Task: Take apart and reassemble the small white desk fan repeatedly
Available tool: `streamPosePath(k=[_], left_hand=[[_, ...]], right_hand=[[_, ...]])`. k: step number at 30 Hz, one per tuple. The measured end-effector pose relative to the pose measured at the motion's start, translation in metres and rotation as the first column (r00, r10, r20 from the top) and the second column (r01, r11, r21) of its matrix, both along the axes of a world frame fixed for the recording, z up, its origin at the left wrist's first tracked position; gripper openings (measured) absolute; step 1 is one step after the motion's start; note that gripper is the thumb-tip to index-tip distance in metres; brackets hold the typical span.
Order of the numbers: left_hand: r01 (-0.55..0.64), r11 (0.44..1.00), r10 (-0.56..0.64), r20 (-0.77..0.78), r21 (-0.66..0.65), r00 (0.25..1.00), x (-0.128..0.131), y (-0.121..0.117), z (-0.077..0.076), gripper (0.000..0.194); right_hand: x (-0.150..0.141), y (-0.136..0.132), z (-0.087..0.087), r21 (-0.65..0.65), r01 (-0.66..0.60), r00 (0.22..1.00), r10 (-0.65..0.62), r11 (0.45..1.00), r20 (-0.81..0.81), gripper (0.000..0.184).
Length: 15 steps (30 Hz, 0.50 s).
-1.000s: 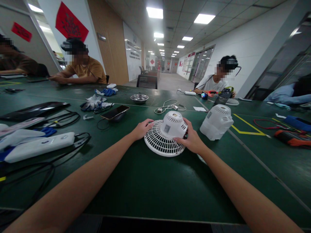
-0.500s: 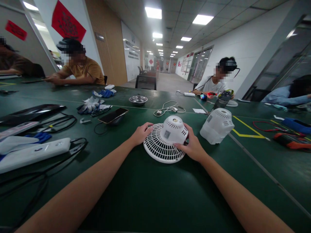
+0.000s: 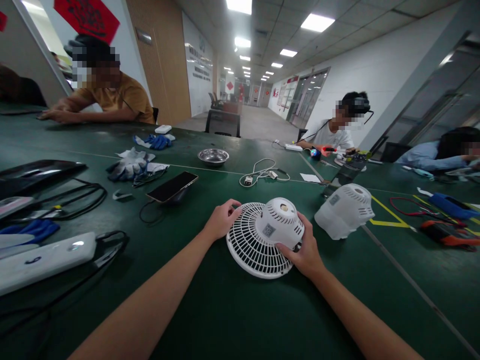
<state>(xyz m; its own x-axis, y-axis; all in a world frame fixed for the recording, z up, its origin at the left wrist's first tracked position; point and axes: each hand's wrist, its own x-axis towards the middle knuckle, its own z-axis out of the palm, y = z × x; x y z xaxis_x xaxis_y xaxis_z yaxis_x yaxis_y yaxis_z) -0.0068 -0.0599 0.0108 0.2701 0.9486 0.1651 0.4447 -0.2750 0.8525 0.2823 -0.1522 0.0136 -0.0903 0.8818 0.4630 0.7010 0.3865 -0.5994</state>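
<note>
A white fan head lies on the green table in front of me, with its round slotted grille [image 3: 252,250] down and its motor housing [image 3: 277,227] up. The housing has vents, a printed square label and a round hole on top. My right hand [image 3: 305,252] wraps around the housing's right side, thumb at its lower front. At the grille's left rim, my left hand [image 3: 224,220] has its fingers bent over the edge; its thumb is partly hidden. To the right stands a translucent white plastic piece [image 3: 339,215], apart from both hands.
Beyond the fan are a metal bowl [image 3: 213,157] and a white cable [image 3: 258,175]. A phone [image 3: 172,187], gloves [image 3: 131,165] and a power strip [image 3: 48,262] lie leftward. Rightward is an orange-black meter [image 3: 446,234]. Other people sit around the table.
The view has tilted and shifted, so the fan and both hands appear lower and slightly further right. Both hands stay at the fan; the left fingers look slightly more raised at the rim.
</note>
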Motion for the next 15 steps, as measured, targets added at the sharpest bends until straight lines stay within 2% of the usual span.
streamPosePath(k=[15], left_hand=[[-0.009,1.000,0.010,0.036,-0.025,0.999,0.002,0.003,-0.001,0.038]], right_hand=[[0.005,0.012,-0.007,0.144,-0.024,0.999,0.020,0.989,0.033,0.094]])
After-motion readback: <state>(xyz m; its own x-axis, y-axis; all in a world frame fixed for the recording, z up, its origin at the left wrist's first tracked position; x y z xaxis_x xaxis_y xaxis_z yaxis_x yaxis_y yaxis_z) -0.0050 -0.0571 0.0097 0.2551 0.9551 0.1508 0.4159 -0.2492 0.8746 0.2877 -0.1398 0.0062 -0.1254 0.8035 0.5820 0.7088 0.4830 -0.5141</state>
